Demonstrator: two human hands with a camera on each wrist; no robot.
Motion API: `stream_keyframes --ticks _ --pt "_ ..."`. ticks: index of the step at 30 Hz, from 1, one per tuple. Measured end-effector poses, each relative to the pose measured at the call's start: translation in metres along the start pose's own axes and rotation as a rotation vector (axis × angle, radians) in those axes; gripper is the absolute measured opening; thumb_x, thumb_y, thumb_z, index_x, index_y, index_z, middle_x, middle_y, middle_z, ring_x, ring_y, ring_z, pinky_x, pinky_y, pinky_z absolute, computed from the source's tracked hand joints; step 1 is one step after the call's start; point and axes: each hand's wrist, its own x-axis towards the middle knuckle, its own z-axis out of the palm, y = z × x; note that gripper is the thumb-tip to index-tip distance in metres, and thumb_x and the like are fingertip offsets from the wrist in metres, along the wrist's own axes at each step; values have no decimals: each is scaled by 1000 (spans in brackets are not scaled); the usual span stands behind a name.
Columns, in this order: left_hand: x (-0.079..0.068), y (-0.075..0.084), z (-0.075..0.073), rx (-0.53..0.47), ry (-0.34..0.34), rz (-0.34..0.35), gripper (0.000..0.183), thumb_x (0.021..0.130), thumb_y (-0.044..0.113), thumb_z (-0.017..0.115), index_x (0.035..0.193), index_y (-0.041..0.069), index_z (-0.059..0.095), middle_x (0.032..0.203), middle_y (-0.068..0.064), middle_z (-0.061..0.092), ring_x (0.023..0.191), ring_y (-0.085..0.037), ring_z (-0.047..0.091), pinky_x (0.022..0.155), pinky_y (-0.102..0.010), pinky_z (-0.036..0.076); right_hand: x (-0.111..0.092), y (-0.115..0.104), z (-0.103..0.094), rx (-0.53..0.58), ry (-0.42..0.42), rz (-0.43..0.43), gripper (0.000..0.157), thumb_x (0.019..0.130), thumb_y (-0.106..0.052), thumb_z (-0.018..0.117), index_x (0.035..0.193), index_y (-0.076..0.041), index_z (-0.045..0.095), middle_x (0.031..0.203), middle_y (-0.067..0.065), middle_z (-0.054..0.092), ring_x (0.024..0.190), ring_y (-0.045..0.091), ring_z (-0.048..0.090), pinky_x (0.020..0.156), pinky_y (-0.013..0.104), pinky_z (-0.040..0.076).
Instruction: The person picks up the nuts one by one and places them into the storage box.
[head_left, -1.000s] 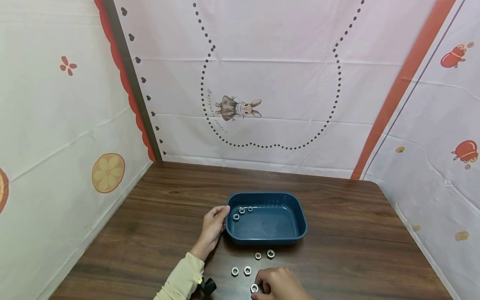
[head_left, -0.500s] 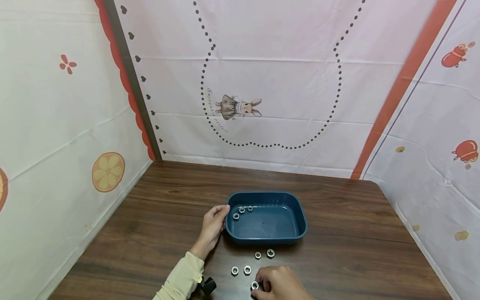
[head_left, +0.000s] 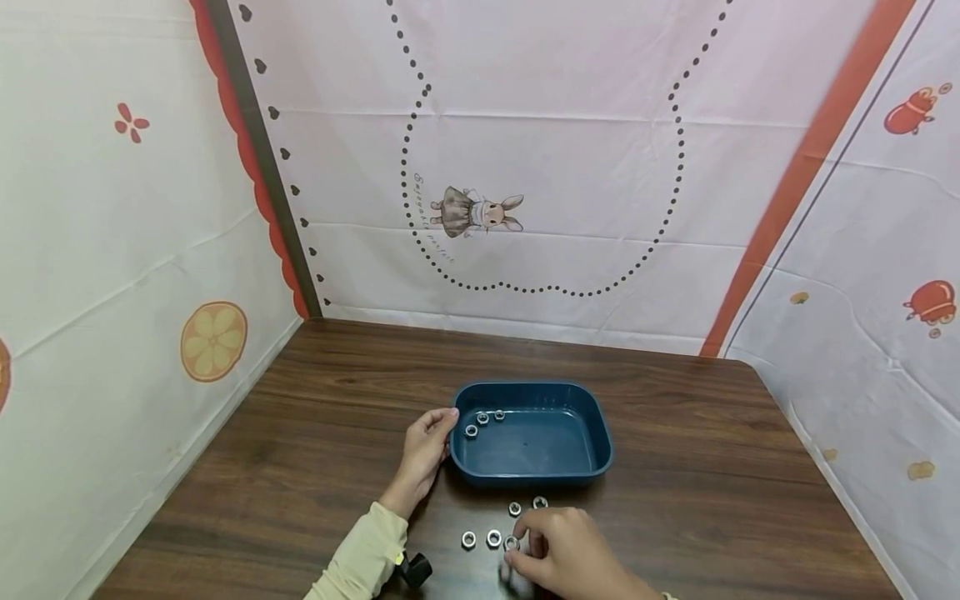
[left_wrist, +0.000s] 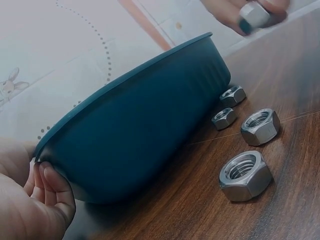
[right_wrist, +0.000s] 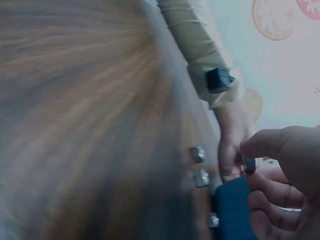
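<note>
My left hand (head_left: 424, 454) grips the left rim of a dark blue plastic tray (head_left: 536, 481), thumb over the edge and fingers curled beneath, as the left wrist view shows. Between the thumb and finger of my right hand (head_left: 566, 554) a steel hex nut (head_left: 512, 543) is pinched, raised off the table. That same nut (right_wrist: 249, 164) shows in the right wrist view. Several more nuts lie on the tabletop before the tray, among them a near nut (left_wrist: 245, 176) and a second nut (left_wrist: 260, 127). Inside the tray, at its left end, sit three nuts, one being a nut (head_left: 471, 431).
The brown wooden table (head_left: 697, 467) extends to both sides of the tray. Printed white cloth (head_left: 570, 183) hangs behind and along the sides. A small black camera (head_left: 415, 571) is strapped at my left wrist, by the light yellow sleeve (head_left: 360, 554).
My right hand has lifted the pinched nut off the table and moved it forward, towards the tray. My left hand and the tray stay in place.
</note>
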Motion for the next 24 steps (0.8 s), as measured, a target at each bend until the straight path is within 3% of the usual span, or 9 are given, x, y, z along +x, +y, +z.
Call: stream_keyframes --ticks 10,18,24 --pt "1 1 1 -5 -3 5 34 100 26 69 120 -2 62 94 -1 68 74 -8 60 60 -20 49 12 -6 -31 -121 165 -74 13 85 -27 84 85 -23 71 63 -24 47 57 -8 44 51 17 40" --pt "1 0 0 -5 -4 7 35 100 26 69 120 -2 62 94 -2 68 74 -8 60 60 -20 50 27 -7 -50 -191 203 -78 13 86 -30 83 87 -20 74 59 -23 46 54 -8 43 50 17 40" --pt "1 -1 0 2 1 10 36 101 26 68 121 -3 62 96 -3 68 76 -9 61 62 -20 51 44 -3 -65 -180 217 -98 11 87 -27 82 88 -19 74 59 -21 48 52 -6 43 50 18 41"
